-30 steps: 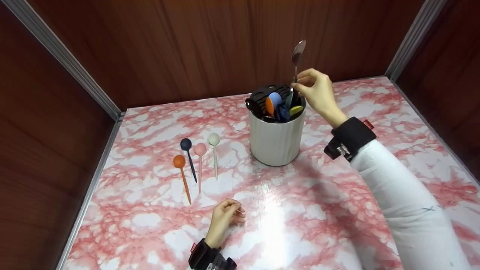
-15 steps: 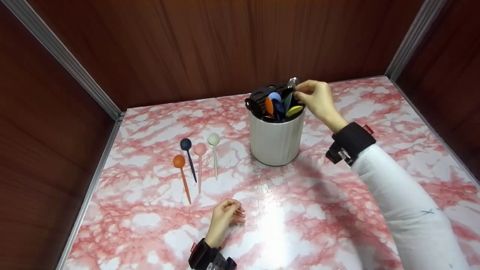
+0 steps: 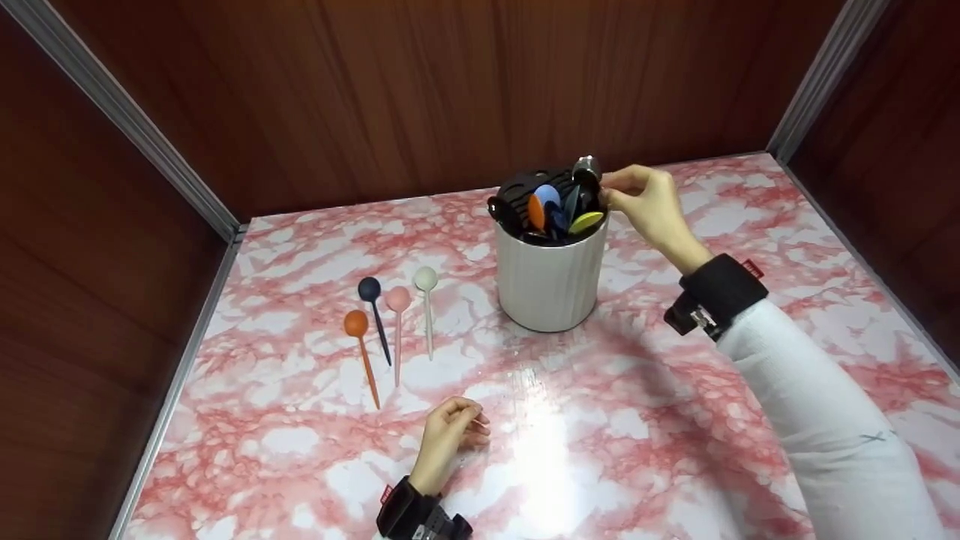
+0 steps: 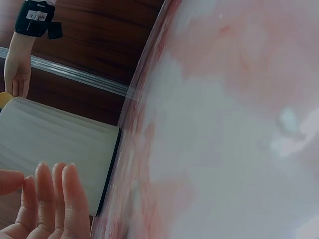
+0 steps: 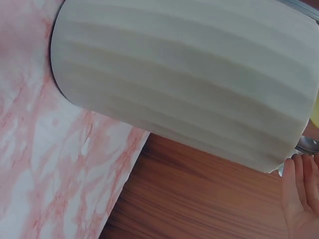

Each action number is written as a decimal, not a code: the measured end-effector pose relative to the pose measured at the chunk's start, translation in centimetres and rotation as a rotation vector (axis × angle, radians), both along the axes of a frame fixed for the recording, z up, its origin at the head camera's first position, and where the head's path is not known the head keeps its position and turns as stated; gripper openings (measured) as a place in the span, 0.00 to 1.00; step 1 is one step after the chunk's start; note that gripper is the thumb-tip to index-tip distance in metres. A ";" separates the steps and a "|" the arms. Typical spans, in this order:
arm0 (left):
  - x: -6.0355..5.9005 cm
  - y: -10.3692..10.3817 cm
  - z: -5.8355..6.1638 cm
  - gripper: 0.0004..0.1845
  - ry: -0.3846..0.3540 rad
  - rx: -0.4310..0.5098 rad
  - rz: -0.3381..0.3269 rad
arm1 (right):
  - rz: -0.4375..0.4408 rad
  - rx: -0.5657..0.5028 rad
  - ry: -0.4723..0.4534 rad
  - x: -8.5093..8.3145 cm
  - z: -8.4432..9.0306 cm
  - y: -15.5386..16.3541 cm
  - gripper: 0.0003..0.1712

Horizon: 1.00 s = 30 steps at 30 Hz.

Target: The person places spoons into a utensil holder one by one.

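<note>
On the left of the pink marbled desk (image 3: 645,420) four small spoons lie side by side with bowls pointing away: an orange spoon (image 3: 361,352), a dark blue spoon (image 3: 374,313), a pink spoon (image 3: 397,327) and a pale cream spoon (image 3: 427,304), none touching either hand. Nearer the front edge the left hand (image 3: 450,435) rests on the desk with its fingers loosely curled and nothing in them. To the right stands the ribbed white utensil holder (image 3: 550,277), already crowded with coloured spoons and a black slotted utensil. The metal spoon (image 3: 586,171) now sits in it, bowl up at the rim. The right hand (image 3: 651,206) hovers just beside that bowl, its grip loosely parted; whether the fingertips touch the metal I cannot tell. I judge the steel spoon as good as stowed, while the four on the desk remain outside the holder
</note>
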<state>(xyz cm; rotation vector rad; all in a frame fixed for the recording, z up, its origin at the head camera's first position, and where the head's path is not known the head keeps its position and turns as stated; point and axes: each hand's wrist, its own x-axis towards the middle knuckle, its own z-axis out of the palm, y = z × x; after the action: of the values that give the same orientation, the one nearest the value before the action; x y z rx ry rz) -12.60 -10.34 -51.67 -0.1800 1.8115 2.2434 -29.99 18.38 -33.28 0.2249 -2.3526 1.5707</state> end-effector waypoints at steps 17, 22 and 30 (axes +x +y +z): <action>-0.3 0.2 0.0 0.06 0.009 -0.008 -0.020 | 0.016 -0.031 0.024 2.7 -1.4 2.5 0.12; -0.4 0.3 0.0 0.06 0.004 -0.005 -0.023 | 0.035 -0.032 0.008 3.7 -2.1 3.2 0.13; -0.5 0.4 0.1 0.05 -0.002 -0.002 -0.021 | 0.043 0.003 -0.015 5.6 -3.6 3.7 0.13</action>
<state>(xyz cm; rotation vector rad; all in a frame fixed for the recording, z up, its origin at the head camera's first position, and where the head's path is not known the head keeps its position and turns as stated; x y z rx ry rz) -13.11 -9.98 -51.58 -0.1626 1.8058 2.2265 -24.40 22.05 -36.84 0.2671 -2.3773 1.5939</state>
